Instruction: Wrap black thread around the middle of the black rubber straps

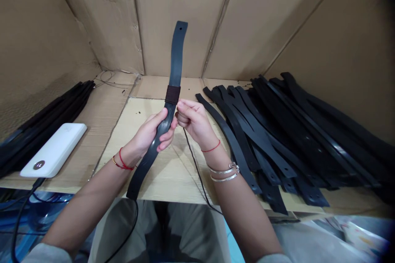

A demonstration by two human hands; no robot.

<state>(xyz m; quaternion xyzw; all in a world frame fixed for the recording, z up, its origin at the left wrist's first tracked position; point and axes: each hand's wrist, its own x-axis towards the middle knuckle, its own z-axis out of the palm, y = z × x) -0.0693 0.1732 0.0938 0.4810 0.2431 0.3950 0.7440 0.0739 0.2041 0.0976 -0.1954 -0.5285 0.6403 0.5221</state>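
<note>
A long, curved black strip [177, 61] with a hole near its top end stands tilted in front of me. My left hand [156, 131] is closed around its lower half, thumb on the front face. Dark brown cord [173, 95] is wound in a tight band around the strip's middle, just above my left thumb. My right hand [194, 119] is closed in a pinch beside the strip, right below the wound band. From under that hand a loose dark cord [196, 160] hangs down past the table edge; the pinched part is hidden by my fingers.
Many similar black strips [271, 131] lie piled on the right. Another dark bundle [46, 121] rests on the left, beside a white power bank [55, 150] with a cable. Cardboard walls [179, 0] enclose the wooden tabletop [123, 152] at the back and sides.
</note>
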